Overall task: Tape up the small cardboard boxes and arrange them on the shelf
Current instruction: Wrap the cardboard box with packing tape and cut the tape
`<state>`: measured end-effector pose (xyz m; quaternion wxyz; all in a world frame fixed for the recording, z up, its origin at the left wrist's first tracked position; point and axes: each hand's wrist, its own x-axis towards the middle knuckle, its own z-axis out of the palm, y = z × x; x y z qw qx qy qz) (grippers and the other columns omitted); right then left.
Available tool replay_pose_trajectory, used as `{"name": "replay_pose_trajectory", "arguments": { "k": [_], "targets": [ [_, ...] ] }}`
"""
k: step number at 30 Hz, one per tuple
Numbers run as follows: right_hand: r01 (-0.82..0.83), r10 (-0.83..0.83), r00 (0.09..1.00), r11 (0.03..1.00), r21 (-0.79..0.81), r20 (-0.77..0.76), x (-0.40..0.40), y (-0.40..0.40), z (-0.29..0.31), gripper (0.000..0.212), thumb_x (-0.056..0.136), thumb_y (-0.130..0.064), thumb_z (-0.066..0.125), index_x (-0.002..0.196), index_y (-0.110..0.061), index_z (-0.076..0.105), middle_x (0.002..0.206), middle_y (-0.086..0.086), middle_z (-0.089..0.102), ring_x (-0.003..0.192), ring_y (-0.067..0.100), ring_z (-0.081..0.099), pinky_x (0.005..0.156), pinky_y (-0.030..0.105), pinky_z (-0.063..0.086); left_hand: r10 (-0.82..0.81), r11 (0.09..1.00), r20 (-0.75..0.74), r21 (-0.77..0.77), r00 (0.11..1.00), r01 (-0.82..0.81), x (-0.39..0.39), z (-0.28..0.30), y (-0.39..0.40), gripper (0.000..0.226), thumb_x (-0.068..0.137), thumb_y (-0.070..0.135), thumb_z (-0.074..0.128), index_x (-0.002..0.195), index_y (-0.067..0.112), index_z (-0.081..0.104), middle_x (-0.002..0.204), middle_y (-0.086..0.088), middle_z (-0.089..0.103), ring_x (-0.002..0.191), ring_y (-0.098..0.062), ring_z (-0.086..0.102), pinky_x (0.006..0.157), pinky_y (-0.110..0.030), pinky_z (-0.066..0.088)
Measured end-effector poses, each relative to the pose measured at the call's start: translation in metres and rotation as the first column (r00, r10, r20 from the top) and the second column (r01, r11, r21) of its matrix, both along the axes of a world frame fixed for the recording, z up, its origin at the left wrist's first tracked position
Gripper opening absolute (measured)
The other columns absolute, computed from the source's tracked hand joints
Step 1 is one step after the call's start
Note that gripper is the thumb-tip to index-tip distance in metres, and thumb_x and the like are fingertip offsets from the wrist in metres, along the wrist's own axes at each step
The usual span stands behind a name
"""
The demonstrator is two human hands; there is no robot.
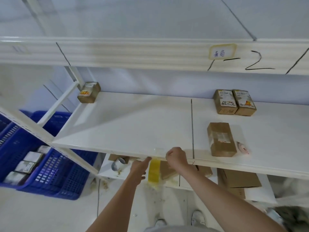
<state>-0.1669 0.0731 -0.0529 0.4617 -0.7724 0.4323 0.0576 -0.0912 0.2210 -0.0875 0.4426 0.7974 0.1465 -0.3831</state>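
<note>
A strip of yellow tape (154, 172) hangs down from the front edge of the white shelf (117, 131). My left hand (139, 170) reaches up beside the strip, its straight fingers touching the shelf edge at the strip's top left. My right hand (175, 156) sits curled on the edge and pinches the strip's top right corner. A small cardboard box (221, 139) lies near the front of the shelf, right of my hands. Two more small boxes (225, 102) (245, 102) stand side by side at the back right. Another box (89, 92) sits in the back left corner.
A white and red object (242, 147) lies against the front box. On the lower shelf are a tape roll (117, 163) and flat cardboard cartons (238, 179). Blue plastic crates (55, 169) holding packets stand on the floor to the left. An upper shelf beam (133, 52) runs overhead.
</note>
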Motion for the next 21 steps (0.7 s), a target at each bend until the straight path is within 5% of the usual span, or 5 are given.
{"name": "replay_pose_trajectory", "arguments": {
  "k": [4, 7, 13, 17, 21],
  "targets": [
    [-0.232, 0.245, 0.968, 0.954, -0.191, 0.046, 0.016, 0.001, 0.004, 0.025, 0.096, -0.005, 0.052, 0.117, -0.01, 0.065, 0.118, 0.01, 0.065, 0.106, 0.027, 0.063, 0.088, 0.032, 0.053, -0.184, 0.983, -0.007, -0.005, 0.983, 0.184, 0.002, -0.006, 0.002, 0.04, 0.088, 0.05, 0.071, 0.098, 0.013, 0.06, 0.097, -0.005, 0.064, 0.079, -0.02, 0.06, 0.073, -0.032, 0.047],
    [-0.138, 0.145, 0.989, 0.977, -0.161, 0.03, 0.028, 0.006, 0.0, 0.024, 0.094, -0.004, 0.052, 0.112, -0.005, 0.068, 0.118, 0.01, 0.066, 0.107, 0.028, 0.065, 0.091, 0.034, 0.055, -0.192, 0.98, -0.065, -0.072, 0.979, 0.188, 0.001, -0.007, 0.002, 0.048, 0.089, 0.045, 0.074, 0.122, 0.016, 0.053, 0.115, -0.008, 0.064, 0.094, -0.021, 0.065, 0.081, -0.032, 0.053],
    [-0.023, 0.032, 0.999, 0.975, -0.222, 0.037, 0.011, 0.024, -0.02, 0.018, 0.096, -0.007, 0.051, 0.105, -0.007, 0.066, 0.105, 0.007, 0.068, 0.1, 0.026, 0.065, 0.083, 0.037, 0.056, -0.229, 0.969, -0.076, -0.107, 0.97, 0.22, -0.002, -0.013, 0.005, 0.031, 0.093, 0.03, 0.073, 0.108, 0.005, 0.069, 0.105, -0.014, 0.074, 0.09, -0.026, 0.071, 0.084, -0.036, 0.06],
    [-0.304, 0.306, 0.95, 0.855, -0.421, -0.064, 0.023, 0.012, -0.019, 0.038, 0.101, -0.016, 0.056, 0.139, -0.013, 0.052, 0.132, 0.009, 0.054, 0.126, 0.026, 0.049, 0.096, 0.04, 0.049, -0.236, 0.966, -0.121, -0.139, 0.964, 0.219, 0.003, -0.005, 0.009, 0.044, 0.093, 0.03, 0.073, 0.126, 0.003, 0.063, 0.114, -0.015, 0.071, 0.102, -0.029, 0.071, 0.091, -0.039, 0.059],
    [-0.451, 0.444, 0.888, 0.785, -0.424, -0.123, 0.044, 0.007, -0.018, 0.035, 0.101, -0.013, 0.057, 0.136, -0.01, 0.06, 0.135, 0.01, 0.053, 0.127, 0.028, 0.05, 0.104, 0.034, 0.042, -0.215, 0.972, -0.109, -0.118, 0.971, 0.202, 0.0, 0.0, 0.008, 0.05, 0.093, 0.032, 0.073, 0.132, 0.005, 0.06, 0.117, -0.013, 0.069, 0.104, -0.029, 0.07, 0.091, -0.037, 0.058]
  ]
}}
